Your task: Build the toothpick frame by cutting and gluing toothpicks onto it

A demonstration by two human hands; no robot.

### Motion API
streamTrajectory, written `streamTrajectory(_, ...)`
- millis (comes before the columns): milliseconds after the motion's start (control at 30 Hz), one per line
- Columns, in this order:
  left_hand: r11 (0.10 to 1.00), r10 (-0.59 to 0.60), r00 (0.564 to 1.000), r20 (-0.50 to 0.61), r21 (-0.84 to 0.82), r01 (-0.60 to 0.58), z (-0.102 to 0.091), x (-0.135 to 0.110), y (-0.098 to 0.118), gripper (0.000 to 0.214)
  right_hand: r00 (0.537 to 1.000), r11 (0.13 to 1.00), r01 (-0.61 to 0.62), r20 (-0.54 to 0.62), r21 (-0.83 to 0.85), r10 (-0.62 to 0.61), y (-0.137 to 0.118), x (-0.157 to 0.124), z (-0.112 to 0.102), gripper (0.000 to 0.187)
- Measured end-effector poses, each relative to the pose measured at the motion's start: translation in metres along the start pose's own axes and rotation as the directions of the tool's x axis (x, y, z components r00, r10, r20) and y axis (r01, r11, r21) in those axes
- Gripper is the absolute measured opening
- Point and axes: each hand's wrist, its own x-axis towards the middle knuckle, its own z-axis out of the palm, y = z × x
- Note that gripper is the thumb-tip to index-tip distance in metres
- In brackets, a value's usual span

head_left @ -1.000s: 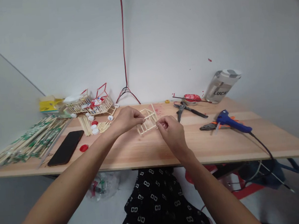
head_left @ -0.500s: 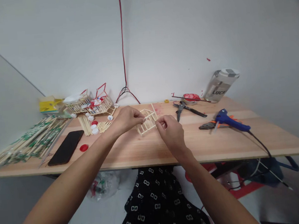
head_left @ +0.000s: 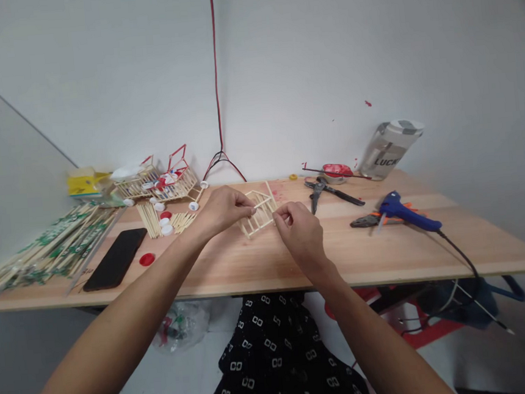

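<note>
Between my two hands, just over the wooden table (head_left: 232,267), is a small frame of pale wooden sticks (head_left: 261,223), tilted, with one longer stick jutting up at its far right corner. My left hand (head_left: 227,211) is closed, thumb and finger pinching a stick on the frame's upper left side. At the frame's right end my right hand (head_left: 299,227) pinches with thumb and forefinger on its edge. The fingertips cover the exact points of grip, and any small piece between the right fingers is too small to make out.
To the left lie a black phone (head_left: 115,259), bundled sticks (head_left: 59,245), bottle caps (head_left: 147,260) and two stick carts (head_left: 176,183). On the right are pliers (head_left: 320,193), a blue glue gun (head_left: 401,210) with its cord, a red-stained dish (head_left: 337,172) and a can (head_left: 391,149).
Almost nothing differs. Both hands keep their pinch on the stick frame in the same place, and the view shifts very slightly.
</note>
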Motion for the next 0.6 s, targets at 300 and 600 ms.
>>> streamTrajectory(300, 1.000, 0.015, 1.000, 0.000, -0.009, -0.015, 0.0005, -0.0002, 0.0003, 0.010, 1.000, 0.999, -0.004, -0.017, 0.038, 0.004, -0.0007, -0.0015, 0.0033, 0.010)
streamTrajectory(600, 1.000, 0.019, 1.000, 0.008, 0.012, -0.019, 0.0007, -0.0010, 0.0040, 0.013, 0.999, 0.997, -0.006, -0.053, 0.078, 0.010, 0.0015, -0.0035, 0.0086, 0.010)
